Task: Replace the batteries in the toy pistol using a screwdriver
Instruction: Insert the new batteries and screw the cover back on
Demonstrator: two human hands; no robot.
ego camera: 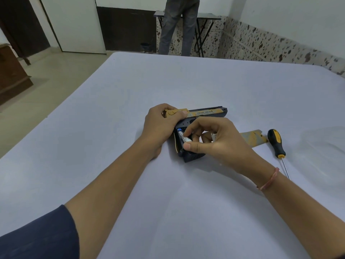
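Note:
A black and gold toy pistol [205, 113] lies on its side in the middle of the white table [186, 81], its grip compartment open towards me. My left hand [160, 126] grips the rear of the pistol and holds it down. My right hand [211, 137] hovers over the open grip; its thumb and forefinger pinch a white battery [183, 138] that sits in the compartment. A second battery [213, 136] is tucked upright between the curled fingers of the same hand. The gold battery cover [252, 138] lies to the right, partly hidden by my right hand.
A black and yellow screwdriver [276, 144] lies on the table right of the cover, shaft pointing towards me. Beyond the table's far edge a person [179, 25] stands at a small folding table [203, 17]. A wooden cabinet [11, 71] stands at the left.

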